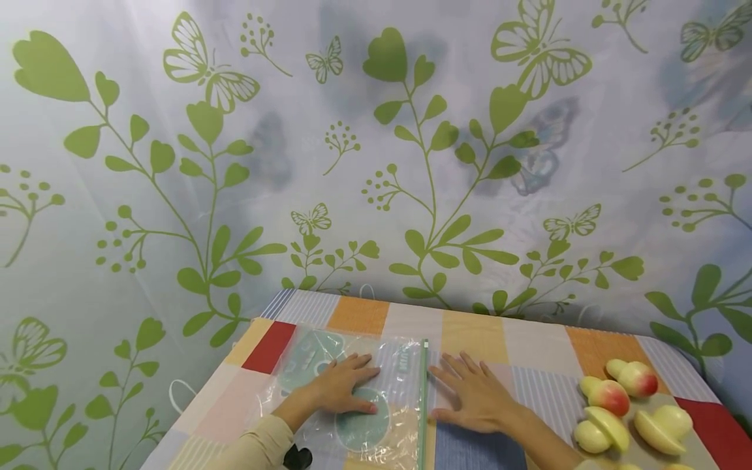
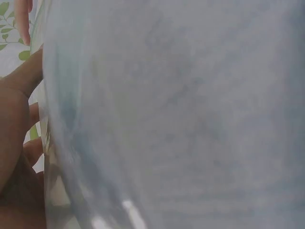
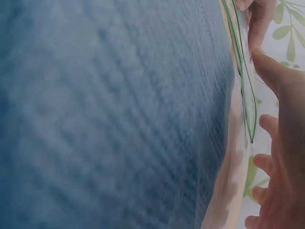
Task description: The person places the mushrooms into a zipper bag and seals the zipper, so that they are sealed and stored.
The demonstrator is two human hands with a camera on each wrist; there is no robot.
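Note:
A clear plastic zip bag [image 1: 405, 418] with pale green printed shapes lies flat on the patchwork tablecloth. Its green zip strip [image 1: 423, 391] runs along the right side. Spread fingers of my left hand [image 1: 346, 385] rest on the bag's middle. My right hand [image 1: 478, 395], fingers apart, lies just right of the strip, its thumb close to the edge; whether it touches is unclear. The left wrist view is mostly filled by the blurred bag [image 2: 167, 114], with the left hand [image 2: 14, 133] at its side. In the right wrist view, the strip [image 3: 244, 90] appears beside the right hand [image 3: 290, 129].
Several pale yellow fruit-like pieces, some with a red blush [image 1: 611, 397], sit at the right on a beige surface [image 1: 640, 450]. A small black object [image 1: 297, 458] shows by the left sleeve [image 1: 258, 444]. A leaf-and-butterfly patterned curtain [image 1: 329, 228] hangs behind the table.

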